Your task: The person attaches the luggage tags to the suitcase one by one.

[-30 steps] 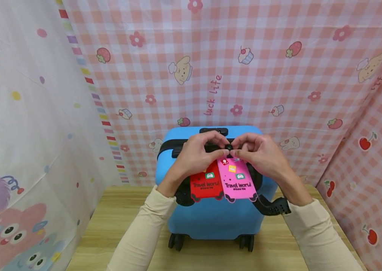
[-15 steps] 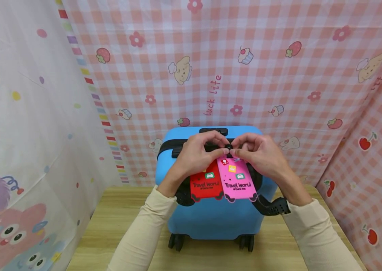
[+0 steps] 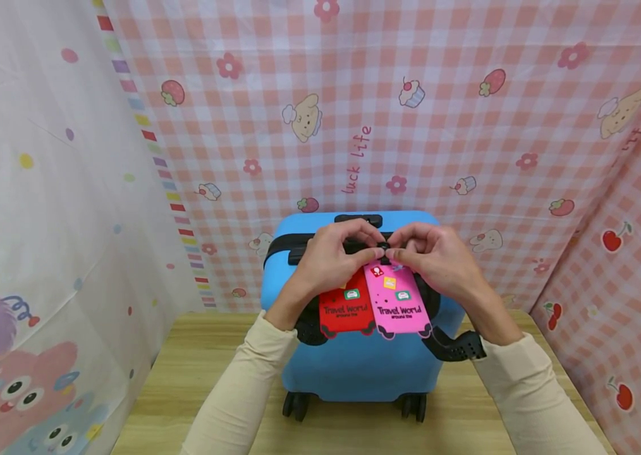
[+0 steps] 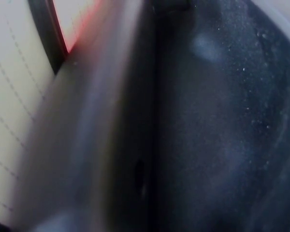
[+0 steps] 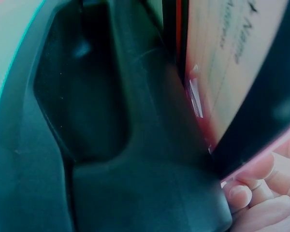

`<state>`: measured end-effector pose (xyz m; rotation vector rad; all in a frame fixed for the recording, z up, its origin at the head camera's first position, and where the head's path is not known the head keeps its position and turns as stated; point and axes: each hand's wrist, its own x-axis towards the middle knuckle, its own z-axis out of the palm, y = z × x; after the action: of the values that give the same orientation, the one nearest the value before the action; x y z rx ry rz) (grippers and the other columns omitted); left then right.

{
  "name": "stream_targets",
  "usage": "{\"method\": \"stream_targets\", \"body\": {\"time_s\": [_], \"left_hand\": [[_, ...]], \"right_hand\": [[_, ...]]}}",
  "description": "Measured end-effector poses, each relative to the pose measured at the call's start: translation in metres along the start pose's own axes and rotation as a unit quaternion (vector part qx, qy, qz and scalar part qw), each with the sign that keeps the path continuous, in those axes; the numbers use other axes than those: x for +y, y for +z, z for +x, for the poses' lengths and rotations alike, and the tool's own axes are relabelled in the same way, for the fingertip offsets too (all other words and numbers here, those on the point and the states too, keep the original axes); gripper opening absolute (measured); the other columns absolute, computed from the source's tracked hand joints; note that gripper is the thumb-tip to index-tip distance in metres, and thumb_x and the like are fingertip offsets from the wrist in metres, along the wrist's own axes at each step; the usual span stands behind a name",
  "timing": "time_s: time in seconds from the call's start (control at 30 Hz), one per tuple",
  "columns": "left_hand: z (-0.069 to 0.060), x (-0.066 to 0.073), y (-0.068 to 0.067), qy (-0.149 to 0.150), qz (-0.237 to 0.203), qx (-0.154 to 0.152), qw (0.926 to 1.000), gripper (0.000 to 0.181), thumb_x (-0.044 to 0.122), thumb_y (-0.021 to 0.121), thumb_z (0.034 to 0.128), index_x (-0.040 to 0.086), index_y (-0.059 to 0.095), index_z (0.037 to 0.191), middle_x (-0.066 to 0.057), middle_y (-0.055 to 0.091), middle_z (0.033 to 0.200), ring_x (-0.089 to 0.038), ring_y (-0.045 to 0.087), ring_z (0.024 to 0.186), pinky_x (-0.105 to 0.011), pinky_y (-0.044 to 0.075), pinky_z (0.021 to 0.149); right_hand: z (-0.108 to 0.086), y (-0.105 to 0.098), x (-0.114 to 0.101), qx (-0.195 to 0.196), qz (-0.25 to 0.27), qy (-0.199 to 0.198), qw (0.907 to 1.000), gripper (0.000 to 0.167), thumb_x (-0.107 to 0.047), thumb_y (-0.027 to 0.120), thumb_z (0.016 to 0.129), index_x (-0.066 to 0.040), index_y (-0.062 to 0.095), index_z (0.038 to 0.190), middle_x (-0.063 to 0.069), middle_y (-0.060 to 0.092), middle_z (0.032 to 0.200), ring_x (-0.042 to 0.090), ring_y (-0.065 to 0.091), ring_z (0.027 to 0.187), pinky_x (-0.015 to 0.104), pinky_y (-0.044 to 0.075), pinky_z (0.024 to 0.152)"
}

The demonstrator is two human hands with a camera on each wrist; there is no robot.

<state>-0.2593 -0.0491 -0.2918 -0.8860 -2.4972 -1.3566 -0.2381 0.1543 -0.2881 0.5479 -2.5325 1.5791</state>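
Note:
A blue suitcase [image 3: 360,373] stands upright, a black strap running across its top. Side by side in front of its black side handle hang a red luggage tag [image 3: 347,316] and a pink luggage tag [image 3: 400,309], both printed "Travel World". My left hand [image 3: 329,259] and right hand [image 3: 440,262] meet above them, thumbs and fingertips pinching a small black strap piece [image 3: 384,248] at the pink tag's top. Its exact form is hidden by the fingers. The right wrist view shows the black handle [image 5: 150,121], a lined card [image 5: 232,58] and curled fingers [image 5: 268,203].
Beneath the suitcase is a wood-grain tabletop [image 3: 207,379]. A pink checked cloth [image 3: 354,114] hangs close behind it, with a white patterned cloth [image 3: 42,189] at left. A black wrist-camera mount [image 3: 457,346] sits beside the right forearm.

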Motion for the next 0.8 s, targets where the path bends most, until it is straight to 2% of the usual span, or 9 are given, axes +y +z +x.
{"method": "stream_targets", "body": {"time_s": [0.4,0.8], "left_hand": [[-0.0004,0.0008,0.0006,-0.008,0.000,0.003,1.0000,0.009,0.024,0.071,0.0926,0.023,0.072,0.102,0.009,0.070,0.094,-0.008,0.058,0.095,-0.032,0.048,0.081],[0.0005,0.0001,-0.0003,0.001,-0.003,0.006,1.0000,0.010,0.024,0.071,0.0929,0.022,0.073,0.103,0.008,0.071,0.095,-0.007,0.059,0.096,-0.033,0.049,0.084]], "right_hand": [[0.0004,0.0004,0.0003,0.003,-0.002,-0.005,1.0000,0.015,-0.014,0.069,0.093,-0.001,0.069,0.102,0.009,0.060,0.065,0.016,0.057,0.063,0.026,0.050,0.059],[0.0006,0.0008,-0.0001,0.007,0.000,-0.001,1.0000,0.017,-0.015,0.069,0.093,-0.001,0.068,0.103,0.010,0.064,0.070,0.016,0.061,0.067,0.026,0.053,0.063]]}}
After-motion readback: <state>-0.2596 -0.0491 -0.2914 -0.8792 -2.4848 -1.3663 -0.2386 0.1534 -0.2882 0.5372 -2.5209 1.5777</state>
